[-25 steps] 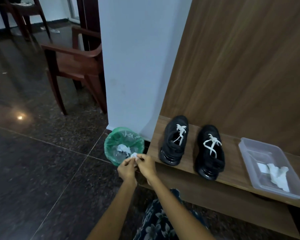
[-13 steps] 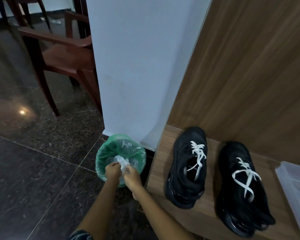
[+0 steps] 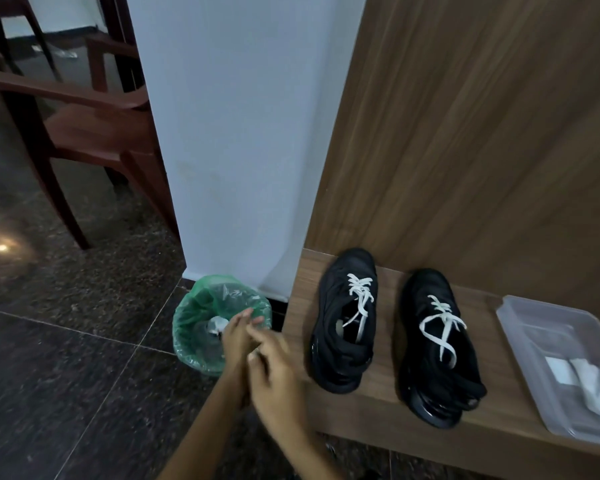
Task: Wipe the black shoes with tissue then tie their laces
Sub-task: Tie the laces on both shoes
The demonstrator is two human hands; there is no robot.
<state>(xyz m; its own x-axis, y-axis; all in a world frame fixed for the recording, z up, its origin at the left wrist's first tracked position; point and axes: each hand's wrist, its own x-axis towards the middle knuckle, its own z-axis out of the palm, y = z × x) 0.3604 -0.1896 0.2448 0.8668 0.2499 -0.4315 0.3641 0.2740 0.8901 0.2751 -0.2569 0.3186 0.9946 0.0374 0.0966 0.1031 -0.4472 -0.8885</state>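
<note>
Two black shoes with white laces stand side by side on the wooden bench [image 3: 371, 410]: the left shoe [image 3: 343, 344] and the right shoe [image 3: 430, 372]. Their lace ends lie loose over the tongues. My left hand [image 3: 236, 336] hovers over the green-lined bin [image 3: 191, 327] with its fingers stretched out and nothing in them. My right hand [image 3: 274, 365] is just behind it, at the bench's left end, fingers apart. A crumpled white tissue [image 3: 217, 323] lies inside the bin, just beyond my left fingertips.
A clear plastic tray [image 3: 520, 327] holding white tissues [image 3: 596, 379] sits on the bench to the right of the shoes. A white pillar [image 3: 236, 150] rises behind the bin, and a wood panel backs the bench. A brown wooden chair [image 3: 94, 126] stands on the dark floor at the left.
Both hands held the tissue over the bin; now it lies in the bin and the hands are empty, with the right hand drawn back toward the bench. The view has come closer.
</note>
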